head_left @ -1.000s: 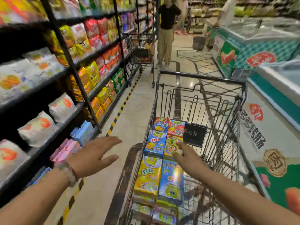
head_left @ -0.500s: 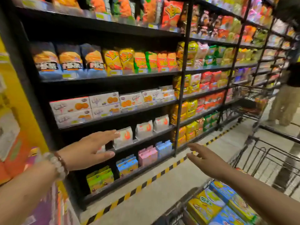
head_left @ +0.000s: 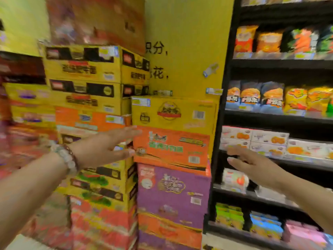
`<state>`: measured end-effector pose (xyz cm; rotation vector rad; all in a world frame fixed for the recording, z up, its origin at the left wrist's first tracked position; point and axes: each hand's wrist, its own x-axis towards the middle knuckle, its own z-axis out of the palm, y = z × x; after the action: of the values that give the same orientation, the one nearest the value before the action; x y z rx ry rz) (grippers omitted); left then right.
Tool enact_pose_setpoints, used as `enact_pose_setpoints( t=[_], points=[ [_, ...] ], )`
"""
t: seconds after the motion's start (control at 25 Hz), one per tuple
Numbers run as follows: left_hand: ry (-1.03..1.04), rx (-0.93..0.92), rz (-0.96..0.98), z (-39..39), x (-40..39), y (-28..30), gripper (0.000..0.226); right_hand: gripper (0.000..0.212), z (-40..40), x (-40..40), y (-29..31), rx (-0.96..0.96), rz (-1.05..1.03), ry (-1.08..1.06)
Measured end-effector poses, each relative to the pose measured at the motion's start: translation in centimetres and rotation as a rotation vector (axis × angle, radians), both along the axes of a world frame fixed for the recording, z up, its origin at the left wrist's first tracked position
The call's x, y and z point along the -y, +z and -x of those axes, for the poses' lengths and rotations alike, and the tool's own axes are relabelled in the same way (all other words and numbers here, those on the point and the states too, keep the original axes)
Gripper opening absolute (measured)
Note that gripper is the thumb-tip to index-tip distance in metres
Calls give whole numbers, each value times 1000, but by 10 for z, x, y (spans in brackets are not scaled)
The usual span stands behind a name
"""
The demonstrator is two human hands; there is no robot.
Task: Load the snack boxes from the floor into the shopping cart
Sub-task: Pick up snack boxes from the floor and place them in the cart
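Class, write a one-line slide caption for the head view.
Both open hands, left hand and right hand, reach toward stacked cartons beside a snack shelf.

Orange carton [head_left: 171, 148], purple carton [head_left: 173, 193]

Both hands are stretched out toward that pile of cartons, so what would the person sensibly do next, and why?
Probably look further down before gripping anything. The left hand and right hand are both open and empty, fingers straight, level with the orange carton, which sits mid-stack under a yellow carton. The task's boxes are on the floor, which this view does not show.
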<state>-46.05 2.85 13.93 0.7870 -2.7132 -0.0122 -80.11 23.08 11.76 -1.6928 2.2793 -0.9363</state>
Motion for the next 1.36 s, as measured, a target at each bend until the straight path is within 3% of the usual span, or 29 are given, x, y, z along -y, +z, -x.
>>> enact_pose_setpoints(
  t=[0.08,0.24,0.4,0.52,0.64,1.04,1.36],
  points=[
    [65,-24,-48,-71,-21,18,106,37,-60,39,13,-26,27,113],
    [299,50,28,-228,-65,31,116,45,-205,108,35,-62,57,431],
    [433,23,3,-325,-109,31,98,45,-340,143,36,-81,15,785],
    [503,34,-19,-377,-131,22,75,52,-417,161,30,-224,-24,1038],
    [603,72,-71,-416,-138,11,72,57,-471,181,27,-366,-9,1219],
    [895,49,-233,-511,-107,-14,66,58,-605,292,10,-475,-39,1532],
    [1095,-2,-310,-661,-96,-44,67,59,-796,355,-23,-465,-8,1710]
  ],
)
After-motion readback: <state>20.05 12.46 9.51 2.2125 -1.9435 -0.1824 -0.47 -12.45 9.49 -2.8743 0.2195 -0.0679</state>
